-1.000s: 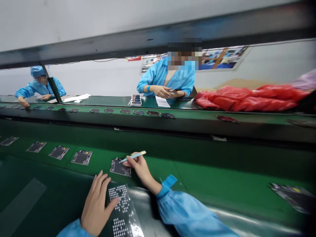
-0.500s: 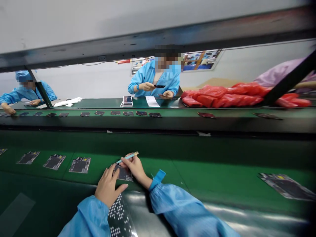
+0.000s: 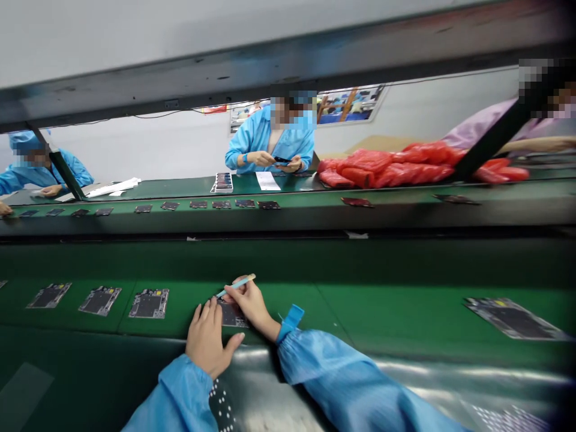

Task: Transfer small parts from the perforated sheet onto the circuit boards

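Observation:
My right hand (image 3: 251, 306) pinches a slim pale tool with a blue tip (image 3: 237, 285), its point just over the upper left corner of a dark phone circuit board (image 3: 233, 315). My left hand (image 3: 209, 339) lies with fingers spread at the board's left edge, holding nothing and hiding part of it. Several similar boards lie in a row to the left on the green conveyor belt (image 3: 288, 306), the nearest being a board (image 3: 149, 303). A sheet printed with white dots (image 3: 220, 408) lies partly under my left sleeve.
A larger board on a sheet (image 3: 513, 319) lies at the right of the belt. Beyond a dark rail, a far belt (image 3: 180, 189) carries small dark parts. Co-workers in blue sit across it, one handling a dark part (image 3: 282, 160). A red plastic bag (image 3: 387, 169) lies behind.
My left hand has moved forward off the dotted sheet to the board's left edge. The tool stays in my right hand. The whole scene has shifted left in view.

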`<move>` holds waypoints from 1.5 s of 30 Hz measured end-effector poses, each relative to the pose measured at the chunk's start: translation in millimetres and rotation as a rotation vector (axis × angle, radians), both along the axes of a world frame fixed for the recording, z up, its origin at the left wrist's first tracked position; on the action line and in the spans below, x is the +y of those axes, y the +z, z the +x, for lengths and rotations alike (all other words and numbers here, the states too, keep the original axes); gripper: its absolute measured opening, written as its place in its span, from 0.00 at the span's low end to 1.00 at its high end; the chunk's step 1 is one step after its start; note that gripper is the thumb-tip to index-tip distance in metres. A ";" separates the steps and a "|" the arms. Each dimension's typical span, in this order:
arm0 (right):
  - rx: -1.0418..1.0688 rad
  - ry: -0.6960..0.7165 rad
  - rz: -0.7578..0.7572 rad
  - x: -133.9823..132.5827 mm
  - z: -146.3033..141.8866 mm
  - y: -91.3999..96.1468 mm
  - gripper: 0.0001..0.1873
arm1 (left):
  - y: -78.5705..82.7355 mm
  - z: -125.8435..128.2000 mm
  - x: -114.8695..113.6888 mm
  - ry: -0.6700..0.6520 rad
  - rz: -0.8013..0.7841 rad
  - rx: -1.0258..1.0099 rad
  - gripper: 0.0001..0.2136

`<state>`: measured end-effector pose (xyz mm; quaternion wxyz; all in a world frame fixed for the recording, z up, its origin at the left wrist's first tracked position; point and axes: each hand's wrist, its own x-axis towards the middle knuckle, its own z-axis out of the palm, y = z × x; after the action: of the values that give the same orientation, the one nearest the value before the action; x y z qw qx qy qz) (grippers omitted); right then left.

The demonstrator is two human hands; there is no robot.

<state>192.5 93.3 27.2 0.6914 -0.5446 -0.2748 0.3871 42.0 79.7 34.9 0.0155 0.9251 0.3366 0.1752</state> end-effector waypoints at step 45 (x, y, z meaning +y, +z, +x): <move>-0.119 0.586 0.051 -137.6 -79.8 7.7 0.11 | -52.4 -110.8 -109.0 0.336 -0.119 -0.360 0.26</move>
<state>112.7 -44.3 35.0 0.5462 -0.4464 -0.4700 0.5306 -68.8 -29.2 -17.4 0.1000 0.8077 0.4869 0.3171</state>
